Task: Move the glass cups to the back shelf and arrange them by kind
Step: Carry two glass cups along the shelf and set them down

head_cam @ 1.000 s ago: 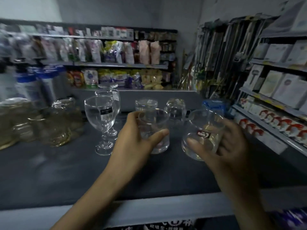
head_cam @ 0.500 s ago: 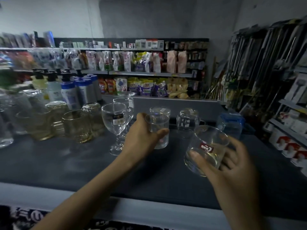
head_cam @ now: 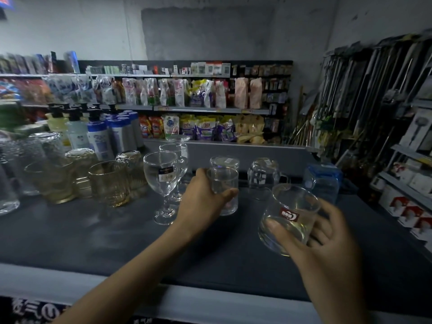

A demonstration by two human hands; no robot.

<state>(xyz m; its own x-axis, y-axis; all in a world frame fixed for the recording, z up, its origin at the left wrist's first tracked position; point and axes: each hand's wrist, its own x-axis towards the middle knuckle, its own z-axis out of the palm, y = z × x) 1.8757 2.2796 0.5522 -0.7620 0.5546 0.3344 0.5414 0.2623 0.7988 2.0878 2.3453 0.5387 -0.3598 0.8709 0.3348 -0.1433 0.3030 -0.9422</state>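
Dark grey shelf (head_cam: pixel 93 230) carries two clear straight tumblers: the front tumbler (head_cam: pixel 224 183) upright, the rear tumbler (head_cam: pixel 224 162) directly behind it. Two clear stemmed goblets (head_cam: pixel 161 178) stand just left. Left hand (head_cam: pixel 201 202) grips the front tumbler's side. Right hand (head_cam: pixel 327 242) holds one round clear red-labelled glass (head_cam: pixel 292 204), tilted, raised above the shelf.

Dark shelf (head_cam: pixel 93 235) bearing amber glasses (head_cam: pixel 109 183) and stemmed goblets (head_cam: pixel 161 181) left of the left hand (head_cam: pixel 201 204) fingers (head_cam: pixel 230 193); clear tumbler (head_cam: pixel 224 181) within them; inverted glass (head_cam: pixel 263 176) and blue container (head_cam: pixel 323 181) beyond, rightward.
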